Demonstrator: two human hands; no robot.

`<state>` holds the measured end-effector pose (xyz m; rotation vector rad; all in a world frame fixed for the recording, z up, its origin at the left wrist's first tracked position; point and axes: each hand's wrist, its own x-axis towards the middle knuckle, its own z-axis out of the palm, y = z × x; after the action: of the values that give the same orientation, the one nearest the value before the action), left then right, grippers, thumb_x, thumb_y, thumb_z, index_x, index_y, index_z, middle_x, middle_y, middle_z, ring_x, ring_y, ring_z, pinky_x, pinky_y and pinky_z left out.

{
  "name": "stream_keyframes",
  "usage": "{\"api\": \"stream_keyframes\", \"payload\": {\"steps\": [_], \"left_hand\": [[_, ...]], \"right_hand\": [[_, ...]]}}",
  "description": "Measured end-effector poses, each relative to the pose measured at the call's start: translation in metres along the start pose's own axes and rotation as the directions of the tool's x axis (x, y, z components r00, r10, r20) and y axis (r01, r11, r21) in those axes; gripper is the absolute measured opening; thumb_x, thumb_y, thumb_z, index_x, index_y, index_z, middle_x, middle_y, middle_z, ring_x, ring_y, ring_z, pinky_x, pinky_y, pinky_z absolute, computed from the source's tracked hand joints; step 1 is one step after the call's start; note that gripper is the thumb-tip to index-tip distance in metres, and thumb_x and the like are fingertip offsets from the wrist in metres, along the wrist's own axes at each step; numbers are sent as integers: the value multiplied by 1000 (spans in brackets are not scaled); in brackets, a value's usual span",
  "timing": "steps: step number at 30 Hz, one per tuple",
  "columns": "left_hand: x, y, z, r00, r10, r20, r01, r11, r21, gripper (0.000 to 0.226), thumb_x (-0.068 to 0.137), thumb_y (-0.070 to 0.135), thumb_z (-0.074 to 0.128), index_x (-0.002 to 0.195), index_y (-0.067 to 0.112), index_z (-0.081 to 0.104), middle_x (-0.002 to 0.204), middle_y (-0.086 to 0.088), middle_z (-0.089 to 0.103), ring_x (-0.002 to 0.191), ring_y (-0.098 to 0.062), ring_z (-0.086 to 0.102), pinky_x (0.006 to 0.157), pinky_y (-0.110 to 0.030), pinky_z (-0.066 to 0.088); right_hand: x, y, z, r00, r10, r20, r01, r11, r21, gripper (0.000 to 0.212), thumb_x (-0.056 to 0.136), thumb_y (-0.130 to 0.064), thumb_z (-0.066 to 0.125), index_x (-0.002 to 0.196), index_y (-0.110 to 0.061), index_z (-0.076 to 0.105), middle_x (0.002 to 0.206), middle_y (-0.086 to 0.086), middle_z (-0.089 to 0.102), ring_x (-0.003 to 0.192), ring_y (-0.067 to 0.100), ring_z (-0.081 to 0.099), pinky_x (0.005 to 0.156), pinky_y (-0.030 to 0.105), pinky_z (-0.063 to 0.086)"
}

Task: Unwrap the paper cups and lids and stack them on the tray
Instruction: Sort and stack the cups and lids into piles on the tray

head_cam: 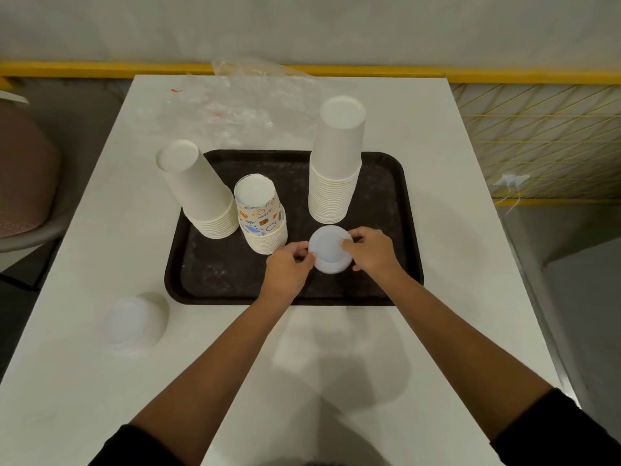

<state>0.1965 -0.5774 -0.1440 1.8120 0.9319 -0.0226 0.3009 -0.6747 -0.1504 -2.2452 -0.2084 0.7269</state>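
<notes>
A translucent, rounded stack of plastic lids (132,326) sat on the smooth white table (437,297), left of the scuffed black tray (235,277). Three inverted paper-cup stacks stood on the tray: a plain white stack (198,193), a short printed stack (262,213) and a tall white stack (336,163). The left hand (289,267) and right hand (371,250) pinched a round lid stack (329,250) between them on the tray. Crinkled clear wrap (232,109) lay behind.

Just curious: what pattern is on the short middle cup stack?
Colourful doodles on white, on the middle stack, seen from the head view.
</notes>
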Motion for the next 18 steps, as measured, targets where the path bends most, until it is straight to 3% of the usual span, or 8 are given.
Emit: {"api": "stream_keyframes", "payload": {"steps": [5,11,15,18], "left_hand": [[-8,-3,0,999,-50,0,50,999,-11,41,90,20,57,128,6,52,110,-12,64,99,-25,63,97,-41,49],[-29,-13,-18,996,-85,21,86,996,-23,30,91,20,56,120,12,59,104,-4,64,94,-18,63,94,-32,49],[-49,-21,-35,997,-65,-37,63,997,-38,24,91,19,55,114,14,62,97,-3,66,92,-17,63,90,-29,50],[-68,-29,-49,990,-50,-129,42,997,-66,21,90,19,57,110,17,64,91,0,66,89,-15,64,89,-28,50]], "right_hand": [[1,6,-3,999,-33,-14,32,998,-59,39,91,-26,57,125,-9,54,127,11,56,113,24,54,93,30,45],[-14,8,-14,993,-99,-70,95,994,-52,43,89,-30,60,126,-12,50,122,12,55,100,19,54,82,23,41],[-34,7,-21,981,-174,-81,170,984,-57,39,88,-30,60,122,-13,52,115,12,56,91,14,52,78,22,41],[-48,4,-16,974,-224,-43,221,972,-78,36,88,-30,59,119,-13,54,116,11,58,97,18,56,81,21,44]]}}
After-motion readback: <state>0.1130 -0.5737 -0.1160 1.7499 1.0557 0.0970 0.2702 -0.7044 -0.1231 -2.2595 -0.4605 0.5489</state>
